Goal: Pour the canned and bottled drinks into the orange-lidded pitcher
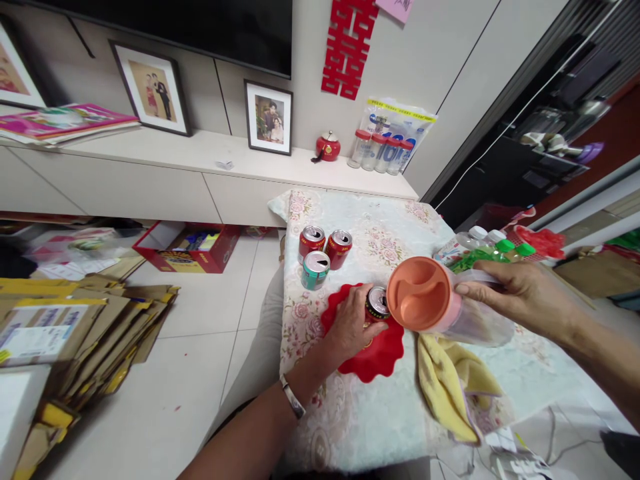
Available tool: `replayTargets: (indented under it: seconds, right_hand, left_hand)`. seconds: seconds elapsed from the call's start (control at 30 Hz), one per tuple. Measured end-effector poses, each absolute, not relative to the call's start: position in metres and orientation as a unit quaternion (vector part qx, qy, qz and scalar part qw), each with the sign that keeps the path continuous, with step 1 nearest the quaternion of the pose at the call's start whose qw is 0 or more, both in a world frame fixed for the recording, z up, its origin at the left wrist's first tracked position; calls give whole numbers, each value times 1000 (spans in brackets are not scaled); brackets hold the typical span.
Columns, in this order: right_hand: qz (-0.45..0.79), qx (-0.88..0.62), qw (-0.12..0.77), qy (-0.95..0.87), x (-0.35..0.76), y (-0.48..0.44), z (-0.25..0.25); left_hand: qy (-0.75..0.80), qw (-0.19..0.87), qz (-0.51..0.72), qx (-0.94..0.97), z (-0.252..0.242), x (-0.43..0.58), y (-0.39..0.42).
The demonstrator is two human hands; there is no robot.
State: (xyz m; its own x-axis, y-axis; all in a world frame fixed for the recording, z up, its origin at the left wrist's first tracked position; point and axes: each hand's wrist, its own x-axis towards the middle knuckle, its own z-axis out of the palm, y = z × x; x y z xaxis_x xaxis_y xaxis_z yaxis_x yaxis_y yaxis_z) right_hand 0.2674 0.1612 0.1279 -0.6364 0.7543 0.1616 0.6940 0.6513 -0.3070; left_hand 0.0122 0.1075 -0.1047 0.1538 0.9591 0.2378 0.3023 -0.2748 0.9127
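Observation:
My left hand [354, 319] is wrapped around an opened drink can [378, 303] that stands over a red scalloped plate [371, 365]. In my right hand [505, 293] is the handle of a clear plastic pitcher with an orange lid [423, 293]. The pitcher is tipped left, its lid right beside the can's top. I cannot tell whether liquid is flowing. Left of the plate stand two opened red cans [339, 249] and an opened green can [315, 271]. Below the pitcher lies a crumpled yellow cloth [445, 387].
A flowered tablecloth [360, 427] covers the table. Capped plastic bottles [473, 250] and a red basket [530, 243] are at its right. Lidded glass jars [380, 153], a red pot [327, 147] and picture frames [270, 119] line the cabinet. Flattened cardboard [120, 333] lies at left.

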Motion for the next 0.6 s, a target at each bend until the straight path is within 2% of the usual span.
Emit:
replayTargets:
  seconds: [0.6]
  right_hand:
    - [115, -423, 113, -892, 270, 161, 127]
  left_hand:
    - [478, 370, 447, 660, -102, 12, 107]
